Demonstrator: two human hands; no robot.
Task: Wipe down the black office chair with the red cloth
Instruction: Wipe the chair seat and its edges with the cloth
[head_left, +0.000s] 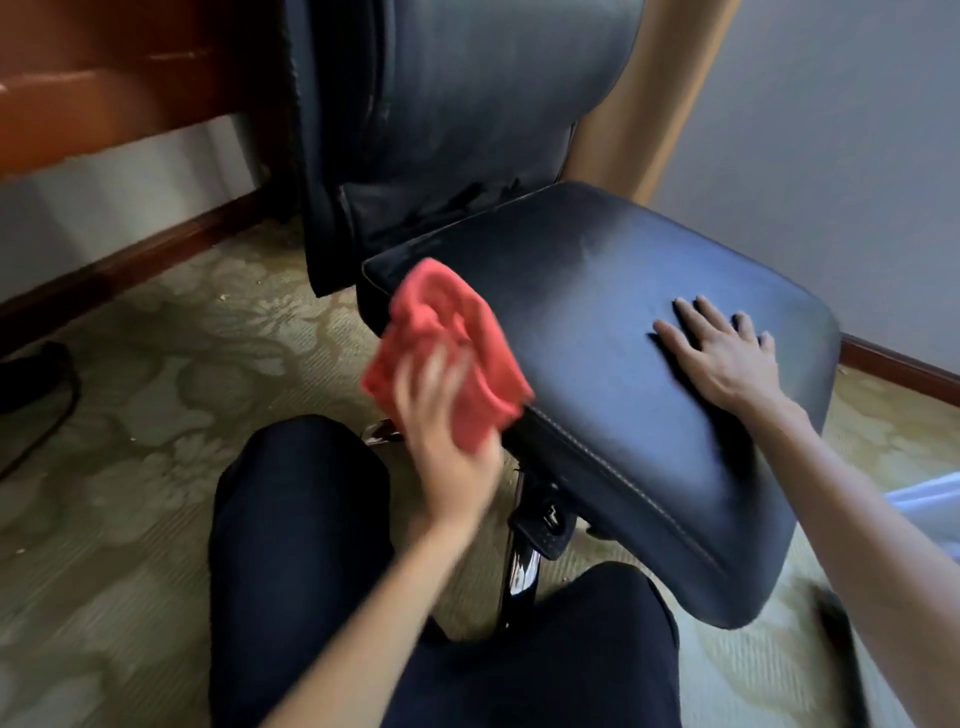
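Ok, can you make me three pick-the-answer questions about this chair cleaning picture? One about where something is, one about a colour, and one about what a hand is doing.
1. Where is the right hand?
A. flat on the chair seat
B. on the carpet
C. on the chair back

2. What colour is the cloth?
A. blue
B. red
C. white

3. What is the left hand doing?
A. resting empty on a knee
B. pointing at the wall
C. holding the cloth at the seat's left edge

Answers:
1 A, its straight fingers are spread on the black seat cushion.
2 B, the bunched cloth is plainly red against the black seat.
3 C, the hand grips the cloth against the seat's side, blurred.
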